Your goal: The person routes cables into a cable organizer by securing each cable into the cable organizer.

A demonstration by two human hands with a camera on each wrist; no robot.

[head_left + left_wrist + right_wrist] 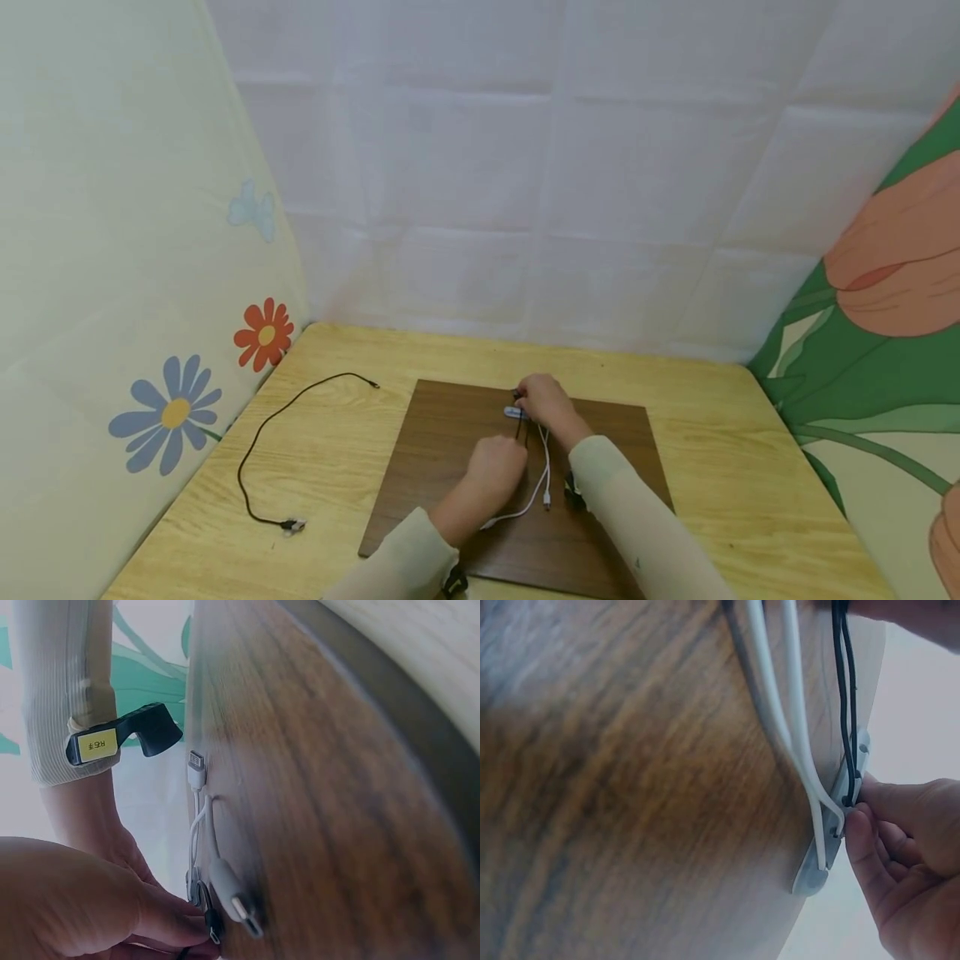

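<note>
A grey cable clip (pixel 810 874) with slots sits along the far part of a dark brown board (pixel 450 425). White cable strands (pixel 799 735) and black cable strands (pixel 844 697) run through its slots. My right hand (pixel 546 402) pinches the black cable at the clip, thumb and forefinger together right at its edge. Nearer to me, my left hand (pixel 497 471) grips the black strands with curled fingers. Beside the left fingers a black connector (pixel 213 925) shows in the left wrist view. The white cable's two plug ends (pixel 196 771) lie loose on the board.
Another black USB cable (pixel 258 433) lies curved on the yellow wood-grain table (pixel 337 467), left of the board. A white cloth (pixel 480 167) hangs behind the table, with flower-printed cloths on both sides. Black wrist straps (pixel 124 735) are on the sleeves.
</note>
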